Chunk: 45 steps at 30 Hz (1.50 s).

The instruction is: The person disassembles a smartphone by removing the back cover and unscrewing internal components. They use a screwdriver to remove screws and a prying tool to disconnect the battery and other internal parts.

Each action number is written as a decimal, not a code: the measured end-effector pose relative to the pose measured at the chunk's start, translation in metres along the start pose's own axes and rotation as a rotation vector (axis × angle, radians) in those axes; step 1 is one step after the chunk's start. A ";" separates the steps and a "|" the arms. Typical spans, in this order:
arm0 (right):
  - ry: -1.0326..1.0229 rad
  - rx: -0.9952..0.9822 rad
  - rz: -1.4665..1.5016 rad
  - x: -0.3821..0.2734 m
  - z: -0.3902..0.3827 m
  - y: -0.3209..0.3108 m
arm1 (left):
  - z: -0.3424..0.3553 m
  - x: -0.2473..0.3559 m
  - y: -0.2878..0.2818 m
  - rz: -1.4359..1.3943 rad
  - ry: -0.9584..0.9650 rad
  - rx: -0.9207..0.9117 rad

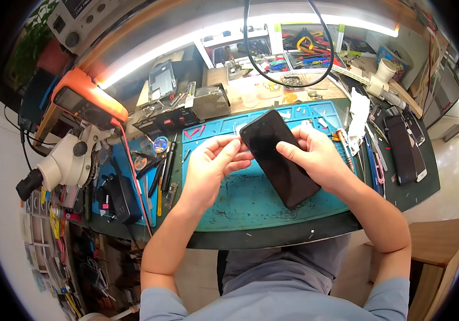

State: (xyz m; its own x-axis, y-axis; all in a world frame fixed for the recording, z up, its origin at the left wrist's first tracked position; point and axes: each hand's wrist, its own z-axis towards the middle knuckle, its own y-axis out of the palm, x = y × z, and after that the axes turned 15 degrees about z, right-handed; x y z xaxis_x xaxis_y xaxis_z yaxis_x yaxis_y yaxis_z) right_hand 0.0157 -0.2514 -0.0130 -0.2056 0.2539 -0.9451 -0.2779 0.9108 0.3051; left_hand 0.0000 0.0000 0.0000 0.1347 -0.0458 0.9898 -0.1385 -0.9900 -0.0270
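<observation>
Hands at a repair bench: the left hand (213, 160) pinches the top-left edge of a black smartphone (278, 156) with curled fingers, while the right hand (315, 155) grips its right side, thumb on the glass, above a blue work mat (251, 200).

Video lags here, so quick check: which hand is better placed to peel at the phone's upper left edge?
Left, probably. The left hand has its fingers pinched at that edge of the phone; the right hand lies across it.
</observation>
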 end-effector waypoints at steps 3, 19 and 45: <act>-0.060 0.026 -0.144 0.001 -0.001 0.001 | 0.000 -0.004 0.000 0.028 -0.010 0.009; -0.290 0.074 -0.329 0.001 -0.013 0.023 | 0.008 -0.016 0.000 0.042 -0.089 0.042; -0.127 0.082 -0.184 0.004 -0.004 0.011 | 0.008 -0.015 0.000 -0.026 -0.098 0.002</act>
State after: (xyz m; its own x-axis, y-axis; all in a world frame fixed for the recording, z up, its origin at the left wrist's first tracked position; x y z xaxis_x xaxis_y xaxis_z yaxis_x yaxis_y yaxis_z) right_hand 0.0083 -0.2416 -0.0129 -0.0371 0.1159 -0.9926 -0.2219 0.9675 0.1213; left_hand 0.0061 0.0000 -0.0162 0.2341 -0.0324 0.9717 -0.1316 -0.9913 -0.0014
